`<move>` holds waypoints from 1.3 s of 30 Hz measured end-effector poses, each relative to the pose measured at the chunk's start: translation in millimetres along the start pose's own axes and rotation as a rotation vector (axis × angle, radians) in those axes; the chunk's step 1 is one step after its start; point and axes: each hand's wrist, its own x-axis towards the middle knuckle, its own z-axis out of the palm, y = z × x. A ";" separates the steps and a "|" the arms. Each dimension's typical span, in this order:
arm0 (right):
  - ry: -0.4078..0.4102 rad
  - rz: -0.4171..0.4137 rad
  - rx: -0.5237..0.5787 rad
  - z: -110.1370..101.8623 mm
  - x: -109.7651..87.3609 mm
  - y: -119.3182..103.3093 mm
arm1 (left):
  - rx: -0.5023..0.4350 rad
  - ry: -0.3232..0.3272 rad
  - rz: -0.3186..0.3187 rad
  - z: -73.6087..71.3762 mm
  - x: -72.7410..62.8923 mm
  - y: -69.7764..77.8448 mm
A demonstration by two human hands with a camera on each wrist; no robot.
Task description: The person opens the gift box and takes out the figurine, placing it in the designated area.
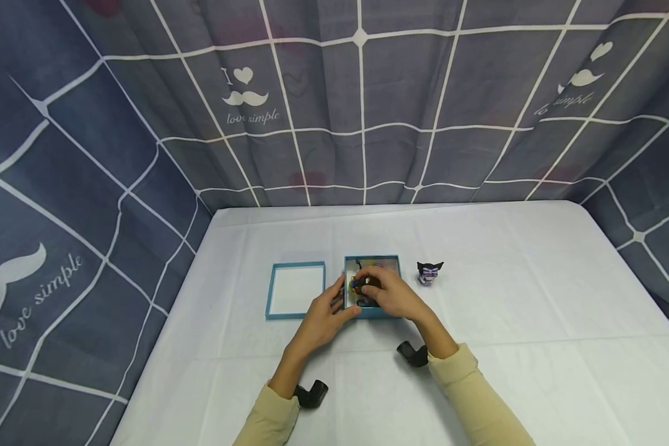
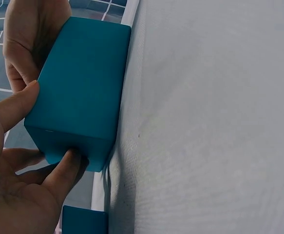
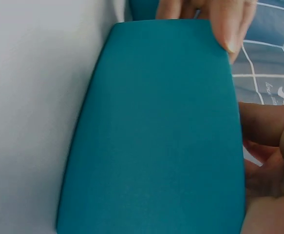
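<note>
White cloth covers the counter (image 1: 479, 297) where the left hand (image 1: 323, 316) steadies a teal box (image 1: 371, 285), fingers curled against its wall. The right hand (image 1: 387, 291) reaches inside, clutching a small toy (image 1: 361, 284); a firm brace on the box should keep it from sliding.

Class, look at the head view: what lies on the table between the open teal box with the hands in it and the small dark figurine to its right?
Nothing. In the head view, only bare white tablecloth separates the teal box from the figurine; they stand apart.

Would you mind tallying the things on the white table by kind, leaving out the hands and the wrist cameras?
Teal box base, holding small toys and gripped at its sides by the left hand and right hand: 1
Teal box lid, lying open side up: 1
Dark figurine standing outside the box: 1
Total: 3
</note>
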 end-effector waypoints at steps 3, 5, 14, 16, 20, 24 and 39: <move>-0.032 0.018 0.101 -2.3 0.6 2.1 | -0.010 -0.004 -0.008 0.2 0.6 -2.4; -0.041 0.027 0.096 -2.2 1.6 1.7 | -0.012 -0.005 -0.015 0.2 0.4 -3.0; 0.012 0.073 -0.074 3.5 5.0 -2.1 | -0.008 0.002 -0.014 -0.2 -1.1 0.9; 0.019 0.078 -0.125 4.4 5.5 -2.4 | -0.006 0.001 -0.015 0.1 -0.4 0.2; 0.005 0.102 -0.131 5.5 6.3 -2.8 | -0.003 0.000 -0.013 2.0 3.0 -10.0; 0.018 0.124 -0.163 8.2 8.1 -4.0 | 0.016 0.016 -0.005 4.7 8.1 -29.8; 0.133 0.110 -0.344 23.3 5.3 -4.7 | 0.031 0.032 0.020 5.5 10.2 -42.1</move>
